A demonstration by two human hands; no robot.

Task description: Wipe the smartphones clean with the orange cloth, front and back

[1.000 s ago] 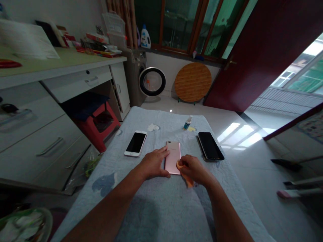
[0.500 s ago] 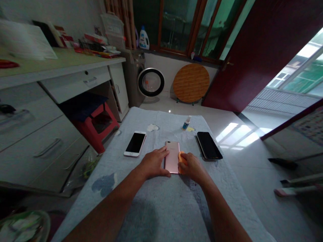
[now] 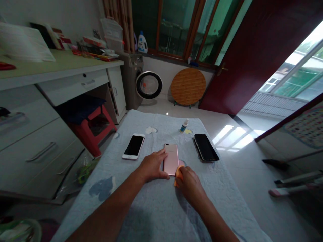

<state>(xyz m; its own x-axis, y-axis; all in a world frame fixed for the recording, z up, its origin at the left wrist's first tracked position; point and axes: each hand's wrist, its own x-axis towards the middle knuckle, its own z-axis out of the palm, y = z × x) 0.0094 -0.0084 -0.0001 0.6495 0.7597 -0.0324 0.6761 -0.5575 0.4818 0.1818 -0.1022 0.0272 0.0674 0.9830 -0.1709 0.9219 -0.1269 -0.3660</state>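
Observation:
A pink phone [image 3: 171, 158] lies back-up in the middle of a table covered with a pale blue cloth [image 3: 156, 208]. My left hand [image 3: 151, 165] rests on the phone's left edge, fingers flat and pressing it down. My right hand [image 3: 188, 179] is closed on a small orange cloth [image 3: 177, 174] at the phone's near right corner. A white phone [image 3: 133, 146] lies face-up to the left, and a black phone [image 3: 205, 151] lies to the right.
A small bottle [image 3: 184, 125] and a white wad [image 3: 150, 130] sit at the table's far end. White drawers [image 3: 37, 134] and a red stool [image 3: 93, 126] stand left. A washing machine [image 3: 141, 84], a round wooden board [image 3: 188, 86] and a dark red door [image 3: 252, 50] lie beyond.
My right hand slid the orange cloth up along the phone's right side, then back down to its near corner. My left hand stayed on the phone. The view shifted slightly.

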